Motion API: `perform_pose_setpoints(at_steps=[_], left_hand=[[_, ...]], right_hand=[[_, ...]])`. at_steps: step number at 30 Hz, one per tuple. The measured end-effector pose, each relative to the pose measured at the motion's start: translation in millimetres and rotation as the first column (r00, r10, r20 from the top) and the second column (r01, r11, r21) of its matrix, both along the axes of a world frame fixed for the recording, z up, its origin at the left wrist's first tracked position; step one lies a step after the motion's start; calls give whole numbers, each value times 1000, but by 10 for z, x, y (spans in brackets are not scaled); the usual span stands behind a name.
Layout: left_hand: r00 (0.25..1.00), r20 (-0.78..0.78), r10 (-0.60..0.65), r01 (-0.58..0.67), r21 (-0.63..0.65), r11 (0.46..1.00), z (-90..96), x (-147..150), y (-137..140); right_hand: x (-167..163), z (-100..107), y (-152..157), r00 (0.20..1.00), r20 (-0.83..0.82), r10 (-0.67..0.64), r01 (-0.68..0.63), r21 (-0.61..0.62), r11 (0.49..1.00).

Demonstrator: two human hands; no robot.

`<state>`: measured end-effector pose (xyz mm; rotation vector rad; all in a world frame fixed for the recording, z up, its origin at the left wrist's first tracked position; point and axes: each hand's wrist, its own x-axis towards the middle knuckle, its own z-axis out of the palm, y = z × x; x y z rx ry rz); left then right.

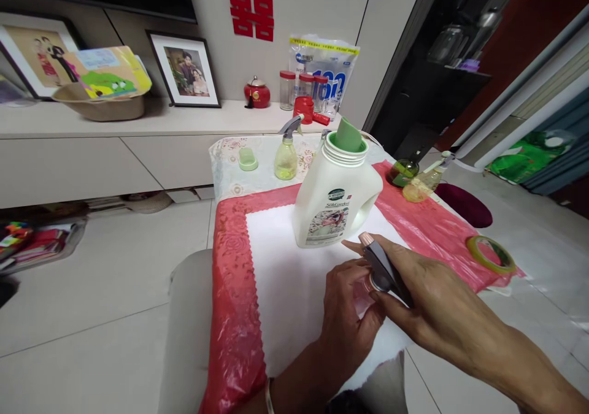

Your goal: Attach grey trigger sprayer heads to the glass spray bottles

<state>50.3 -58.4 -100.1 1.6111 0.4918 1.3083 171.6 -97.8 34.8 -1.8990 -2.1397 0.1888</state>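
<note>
Two hands meet at the lower centre of the frame over a white sheet [285, 267] laid on a red plastic cover [230, 260]; going left to right, the left hand [347, 316] comes first, its fingers curled narrowly around a small clear bottle [363, 291] that is mostly hidden in the palm; the right hand [427, 303] lies just beside it, fingers closed on a dark pump cap [380, 264] with a rose-gold tip, the cap touching the bottle's neck.

Just above the hands, near but apart, stands a white detergent jug [334, 199] with its mouth open and a green funnel [348, 135] sitting tilted in it; further up the frame are a green spray bottle [286, 153] and a small green dish [248, 158]; to the upper right lie a dark green bottle [402, 172] and a yellowish spray bottle [421, 187] on its side; a roll of tape [490, 253] rests at the right edge of the red cover.

I judge the main risk to be a slip between cap and bottle, since the bottle is small and gripped from above; any liquid would land on the sheet. A forward push of either hand could knock the jug, and the loose funnel could tip out.

Open room lies on the sheet to the left of the hands; the near edge of the table is close beneath the wrists, and the red cover hangs over the left edge.
</note>
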Motion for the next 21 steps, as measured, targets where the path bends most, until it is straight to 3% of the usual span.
perform_pose_setpoints(at_steps=[7,12,14,16,18,21], left_hand=[[992,-18,126,-126,10,992,32,79,3],[987,-21,161,-160,51,986,46,110,32],[992,-9,129,-128,42,991,62,91,42],[996,8,94,-94,23,995,79,67,49],[998,1,68,-68,10,998,91,48,52],[997,-56,55,-53,37,998,93,34,49]], right_hand=[[-42,-95,-33,993,50,-102,96,106,990],[-136,-242,-115,988,55,-142,119,305,945],[-114,-279,-188,990,-44,-136,143,261,955],[-30,-305,-267,975,-197,-106,131,120,984],[91,-344,-322,916,-390,-90,88,-22,996],[236,-453,-320,792,-598,-127,85,-99,992]])
